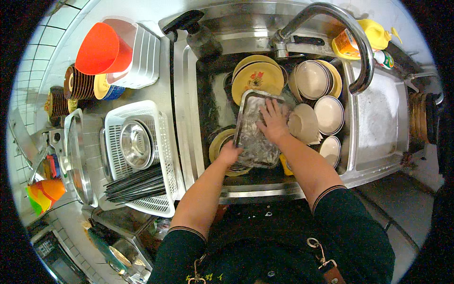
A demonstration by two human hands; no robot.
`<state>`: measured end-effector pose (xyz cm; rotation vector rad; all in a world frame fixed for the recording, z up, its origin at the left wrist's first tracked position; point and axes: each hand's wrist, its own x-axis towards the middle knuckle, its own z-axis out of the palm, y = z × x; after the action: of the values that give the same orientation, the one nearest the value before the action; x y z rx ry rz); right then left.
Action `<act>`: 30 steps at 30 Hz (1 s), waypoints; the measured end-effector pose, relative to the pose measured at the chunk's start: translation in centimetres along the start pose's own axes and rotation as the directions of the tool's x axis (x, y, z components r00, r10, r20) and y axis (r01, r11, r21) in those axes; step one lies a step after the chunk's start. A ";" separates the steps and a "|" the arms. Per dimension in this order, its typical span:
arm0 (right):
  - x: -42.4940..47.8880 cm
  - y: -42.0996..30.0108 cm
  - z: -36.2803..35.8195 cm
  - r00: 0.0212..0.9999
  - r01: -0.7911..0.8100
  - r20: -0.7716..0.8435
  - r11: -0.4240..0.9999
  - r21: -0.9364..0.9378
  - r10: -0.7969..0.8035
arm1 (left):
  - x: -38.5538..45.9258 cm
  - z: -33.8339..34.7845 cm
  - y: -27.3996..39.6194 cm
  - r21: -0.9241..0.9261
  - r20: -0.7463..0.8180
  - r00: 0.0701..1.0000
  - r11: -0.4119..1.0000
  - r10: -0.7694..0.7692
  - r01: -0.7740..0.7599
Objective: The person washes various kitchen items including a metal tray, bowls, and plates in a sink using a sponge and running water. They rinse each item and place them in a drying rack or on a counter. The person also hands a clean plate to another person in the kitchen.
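A rectangular metal tray (253,138) lies tilted in my hands over the stainless steel sink (220,88). My left hand (230,154) grips its left edge near the lower corner. Across the upper right of the tray my right hand (275,120) rests flat with the fingers spread. Just beyond the tray is a stack of yellow plates (256,83), the top one bearing a red print. More yellowish dishes (218,143) sit partly hidden under my left hand. To the right of my right hand stand cream bowls (303,122), some stacked and tilted.
A curved faucet (365,53) arches over the sink's right side. A spray bottle (202,39) stands at the back left. On the left counter, a white plastic basket (166,152) holds metal bowls (135,143) and black chopsticks (136,186). Yellow bottles (376,33) stand at the back right.
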<state>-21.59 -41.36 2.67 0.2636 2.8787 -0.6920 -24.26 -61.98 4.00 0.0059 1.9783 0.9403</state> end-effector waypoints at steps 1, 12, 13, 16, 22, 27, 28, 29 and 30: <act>-0.1 -0.2 0.6 0.999 -0.036 -0.038 0.999 -0.008 0.035 | 0.0 -0.1 -0.3 0.063 -0.037 0.991 0.990 0.131 -0.128; -0.4 1.0 0.7 0.984 -0.016 0.178 1.000 -0.017 0.018 | -11.2 -10.6 11.9 0.493 -0.519 0.737 0.856 0.432 -0.155; 0.1 0.5 -0.3 0.989 0.012 0.147 1.000 0.028 -0.016 | -12.4 -11.4 12.6 0.514 -0.510 0.723 0.840 0.465 -0.177; 1.7 -3.0 -4.0 0.991 0.110 0.056 0.985 0.132 -0.119 | -16.9 -15.1 12.9 0.505 -0.589 0.578 0.816 0.565 -0.281; 8.6 -8.4 -5.3 0.805 0.582 0.068 0.761 -0.287 -0.590 | -22.6 -19.9 11.0 -0.020 -0.835 0.479 0.854 0.271 -0.519; 14.1 -11.8 -2.5 0.758 0.650 0.545 0.472 -0.595 -0.358 | -24.0 -21.9 7.9 -0.493 -0.842 0.533 0.517 -0.082 -0.700; 15.2 -11.7 -1.4 0.789 0.608 0.557 0.463 -0.645 -0.259 | -24.4 -22.2 7.3 -0.552 -0.816 0.562 0.470 -0.135 -0.689; 16.1 -11.4 -0.3 0.814 0.563 0.559 0.447 -0.695 -0.156 | -24.9 -22.5 6.7 -0.607 -0.785 0.592 0.418 -0.184 -0.675; 16.6 -11.5 0.8 0.873 0.458 0.474 0.528 -0.716 -0.115 | -25.4 -22.8 5.6 -0.619 -0.777 0.600 0.404 -0.191 -0.673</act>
<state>-40.02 -49.63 3.61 -0.4578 2.5214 0.5744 -28.27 -80.89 32.71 -0.8565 1.8835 2.5266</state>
